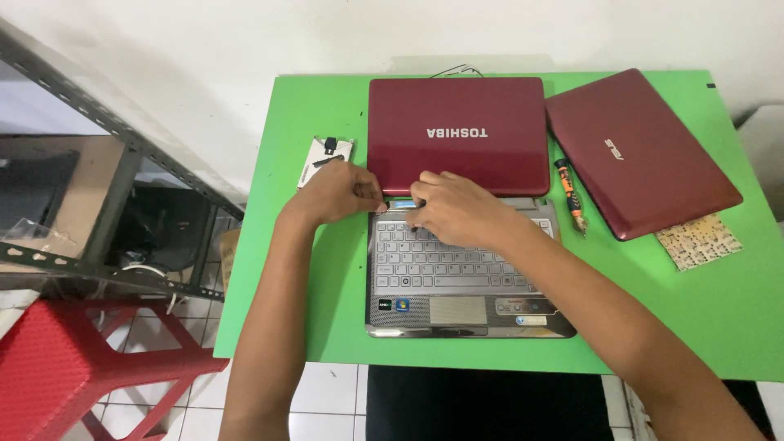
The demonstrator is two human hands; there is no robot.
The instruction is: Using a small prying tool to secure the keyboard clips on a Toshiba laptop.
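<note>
A red laptop lies fully opened flat on a green table [327,327]. Its red lid [457,131] points away from me and its silver keyboard base [457,278] lies toward me. My left hand [339,192] rests at the hinge line on the left end, fingers curled against the top edge of the keyboard. My right hand [453,208] presses at the top row of the keys near the hinge, fingers bent down onto the strip there. Whether either hand pinches a small part is hidden by the fingers.
A second red laptop [641,151] lies shut at the right. Between the two lies an orange-handled screwdriver [570,196]. A bare keyboard sheet [698,241] sits at the right, a hard drive [324,157] at the left. A metal shelf [106,163] and a red stool [73,367] stand left.
</note>
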